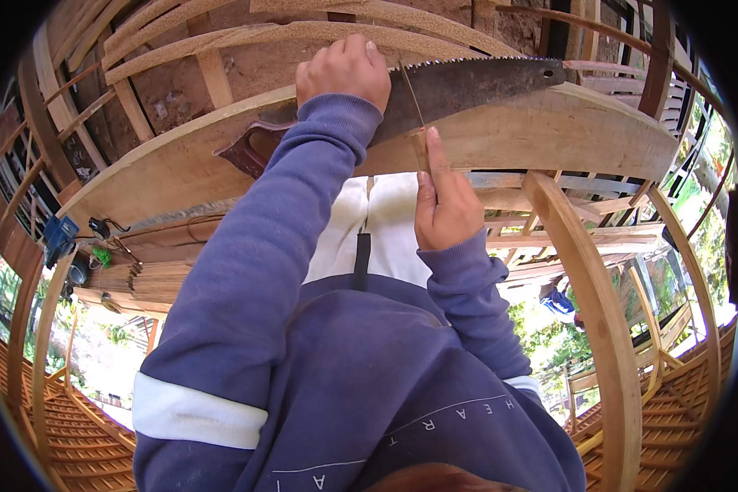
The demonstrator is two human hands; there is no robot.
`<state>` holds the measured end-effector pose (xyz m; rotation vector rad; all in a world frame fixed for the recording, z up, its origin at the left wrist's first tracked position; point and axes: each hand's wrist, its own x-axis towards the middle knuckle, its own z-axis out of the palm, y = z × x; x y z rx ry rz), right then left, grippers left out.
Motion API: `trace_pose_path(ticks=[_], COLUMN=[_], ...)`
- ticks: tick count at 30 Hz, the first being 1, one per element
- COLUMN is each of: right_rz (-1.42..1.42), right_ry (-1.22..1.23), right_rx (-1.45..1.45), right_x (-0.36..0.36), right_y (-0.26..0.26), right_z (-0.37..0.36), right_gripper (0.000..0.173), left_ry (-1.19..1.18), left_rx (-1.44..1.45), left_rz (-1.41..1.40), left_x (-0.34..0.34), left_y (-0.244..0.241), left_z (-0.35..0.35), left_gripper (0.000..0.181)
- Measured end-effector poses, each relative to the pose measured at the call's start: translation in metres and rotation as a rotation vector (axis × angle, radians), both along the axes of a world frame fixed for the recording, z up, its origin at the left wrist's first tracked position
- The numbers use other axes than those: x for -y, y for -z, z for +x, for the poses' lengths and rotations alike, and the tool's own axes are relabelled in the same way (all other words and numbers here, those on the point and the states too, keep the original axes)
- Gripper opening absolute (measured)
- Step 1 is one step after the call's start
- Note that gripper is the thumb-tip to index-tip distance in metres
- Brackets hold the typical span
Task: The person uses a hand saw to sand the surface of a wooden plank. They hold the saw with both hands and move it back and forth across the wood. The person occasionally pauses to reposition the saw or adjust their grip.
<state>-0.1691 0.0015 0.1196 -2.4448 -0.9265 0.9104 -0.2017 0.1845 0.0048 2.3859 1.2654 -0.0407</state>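
A handsaw (473, 83) with a dark, worn metal blade lies over a broad wooden plank, its teeth along the far edge. The saw's brown handle (252, 146) is at the left, beside my left forearm. My left hand (344, 71) is closed over the blade, its fingers at the toothed edge. In my right hand (450, 206) is a thin file (413, 98) with a wooden handle (420, 147). My index finger stretches along that handle. The file crosses the blade and its tip reaches the teeth, just right of my left hand.
The curved plank (566, 129) spans the view before me. Beyond it are sawdust-covered curved timbers (221, 40) over bare soil. A wooden post (596, 295) stands at the right. At the left are a blue power tool (60, 237), cables and stacked boards (154, 280).
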Motion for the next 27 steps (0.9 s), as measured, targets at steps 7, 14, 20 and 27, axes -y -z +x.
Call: trace_pose_path(ticks=[7,14,20,27], right_rz=[-0.018,-0.209,0.281,0.067], right_ry=[-0.004,-0.014,0.239,0.064], right_rx=[-0.023,-0.056,-0.016,-0.056], right_x=[-0.011,-0.065,-0.027,0.001], right_y=[0.008,0.027,0.004,-0.003], right_z=[0.005,0.027,0.023,-0.001], right_gripper=[0.062,0.06,0.055,0.057], left_ry=[0.001,0.032,0.017,0.017], left_rx=[0.003,-0.004,0.013,0.029], left_rz=[-0.015,0.035,0.018,0.038], left_x=[-0.002,0.001,0.0,0.001], left_y=[0.0,0.004,0.002,0.002], left_z=[0.0,-0.002,-0.003,-0.003], left_gripper=[0.03,0.031,0.03,0.029])
